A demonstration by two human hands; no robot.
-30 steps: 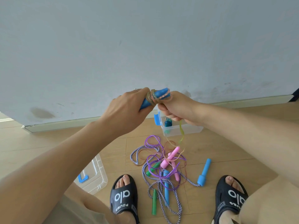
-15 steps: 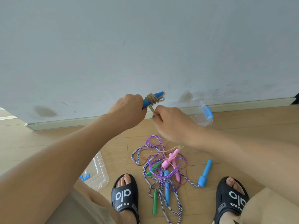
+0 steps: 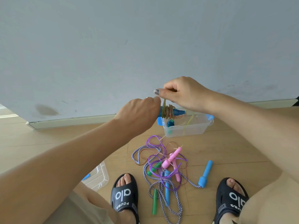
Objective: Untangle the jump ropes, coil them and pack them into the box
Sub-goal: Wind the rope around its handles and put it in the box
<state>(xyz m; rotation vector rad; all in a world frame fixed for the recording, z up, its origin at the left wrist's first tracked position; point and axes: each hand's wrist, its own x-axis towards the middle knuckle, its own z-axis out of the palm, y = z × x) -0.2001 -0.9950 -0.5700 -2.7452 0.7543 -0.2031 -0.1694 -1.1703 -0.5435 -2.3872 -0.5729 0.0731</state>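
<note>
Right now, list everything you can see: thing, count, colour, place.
wound rope: one, yellowish-clear, wrapped round dark blue handle, tail trailing down to the floor pile
box: one, clear with blue clips, by the wall, blue bundle inside
rope pile: purple, striped and thin clear ropes, tangled on the floor between the feet
loose handles: pink, green, light blue, in and beside the pile
lid: one, clear, floor left
slippers: two, black, on the feet
left hand: grips the handle
right hand: fingers pinch the rope
</note>
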